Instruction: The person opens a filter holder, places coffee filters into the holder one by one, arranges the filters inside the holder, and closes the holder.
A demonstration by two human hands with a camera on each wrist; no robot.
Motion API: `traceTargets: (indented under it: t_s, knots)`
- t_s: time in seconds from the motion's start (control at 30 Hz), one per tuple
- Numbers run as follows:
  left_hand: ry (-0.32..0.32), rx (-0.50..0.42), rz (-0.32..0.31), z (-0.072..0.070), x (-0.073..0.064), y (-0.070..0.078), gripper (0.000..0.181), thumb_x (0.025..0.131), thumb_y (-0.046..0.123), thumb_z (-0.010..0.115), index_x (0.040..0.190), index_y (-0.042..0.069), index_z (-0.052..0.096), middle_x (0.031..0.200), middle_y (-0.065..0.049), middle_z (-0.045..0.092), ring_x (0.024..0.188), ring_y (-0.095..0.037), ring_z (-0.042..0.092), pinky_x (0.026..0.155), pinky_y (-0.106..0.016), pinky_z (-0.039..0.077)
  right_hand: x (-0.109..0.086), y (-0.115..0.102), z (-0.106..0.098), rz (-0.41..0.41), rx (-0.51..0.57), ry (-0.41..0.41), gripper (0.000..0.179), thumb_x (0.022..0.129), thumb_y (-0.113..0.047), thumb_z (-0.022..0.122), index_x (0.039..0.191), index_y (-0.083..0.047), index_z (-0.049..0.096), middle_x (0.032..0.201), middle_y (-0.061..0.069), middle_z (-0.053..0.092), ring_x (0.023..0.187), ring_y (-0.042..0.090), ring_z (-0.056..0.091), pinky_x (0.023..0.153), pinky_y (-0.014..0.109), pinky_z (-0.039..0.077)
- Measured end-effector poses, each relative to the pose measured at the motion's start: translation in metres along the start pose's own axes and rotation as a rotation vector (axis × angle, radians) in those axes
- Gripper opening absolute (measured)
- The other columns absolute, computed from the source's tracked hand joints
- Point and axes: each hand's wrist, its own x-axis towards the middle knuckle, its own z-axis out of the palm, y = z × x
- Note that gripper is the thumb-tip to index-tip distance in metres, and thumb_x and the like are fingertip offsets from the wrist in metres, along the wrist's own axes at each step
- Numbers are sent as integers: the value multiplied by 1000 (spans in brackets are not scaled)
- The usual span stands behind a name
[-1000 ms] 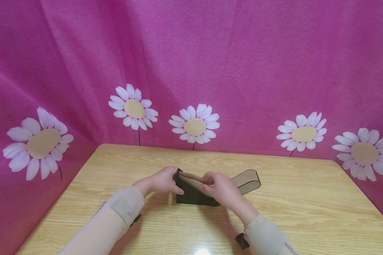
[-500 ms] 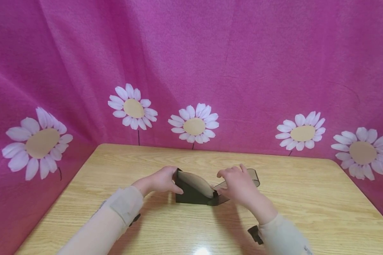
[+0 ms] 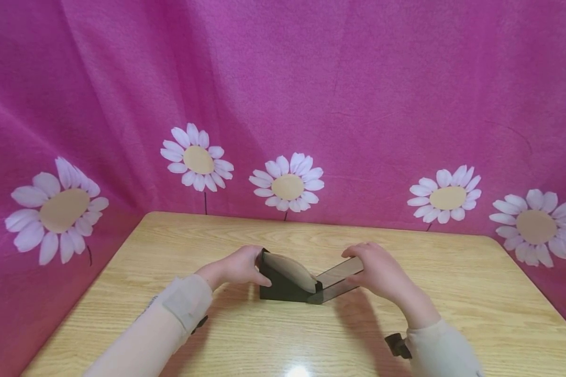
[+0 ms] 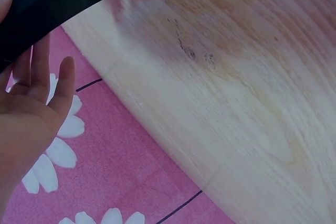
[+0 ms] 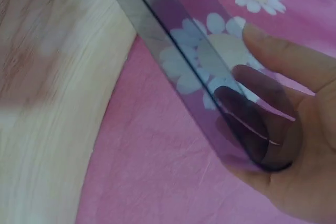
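A black box [image 3: 283, 287] with an angled top stands on the table. Tan sheets with a curved edge, like paper coffee filters [image 3: 289, 267], rise from its opening. My left hand [image 3: 240, 266] grips the box's left end, the thumb on the near side. In the left wrist view that hand's fingers lie against the dark box [image 4: 58, 3]. From the box's right end a smoky see-through lid [image 3: 335, 276] slants up, swung back. Its far end is between the thumb and fingers of my right hand [image 3: 381, 269]; in the right wrist view the fingers show through the lid [image 5: 194, 72].
The wooden table [image 3: 217, 335] ends at a magenta cloth [image 3: 358, 104] with large white daisies, which hangs behind it and at both sides. Both wrists carry pale bands with small black fittings.
My right hand has left the tan sheets, moved right along the lid and taken hold of its far end. My left hand and the box have stayed in place.
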Motion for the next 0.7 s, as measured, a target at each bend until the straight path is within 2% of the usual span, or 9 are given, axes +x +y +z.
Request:
traceTargets:
  t_s: [0.2,0.4,0.53,0.7]
  knots:
    - [-7,-50,36,2,-1,-2,31,74,6,76,102,4,62,97,-5,67,88,-10,59,83,-28,48,-4,15,0,61,251,-17,54,70,-10,77,118,4,56,109,20,61,100,36,57,88,50,46]
    - [-21,-6,18,3,-4,-1,34,79,12,74,109,6,59,103,-3,65,95,-13,58,89,-33,47,-6,27,4,111,464,-17,70,72,-12,78,130,6,43,108,23,56,100,37,58,86,44,50]
    - [-27,33,34,2,-5,0,33,80,13,73,109,6,59,103,-3,65,94,-12,57,90,-37,47,-7,29,8,150,554,-1,81,72,-11,79,136,5,34,109,24,54,100,37,58,85,41,52]
    - [-27,59,34,2,-5,2,32,80,13,73,107,5,60,99,-2,65,88,-11,55,85,-31,46,-7,30,13,182,605,32,89,70,-9,80,140,3,26,107,24,53,96,34,60,84,37,53]
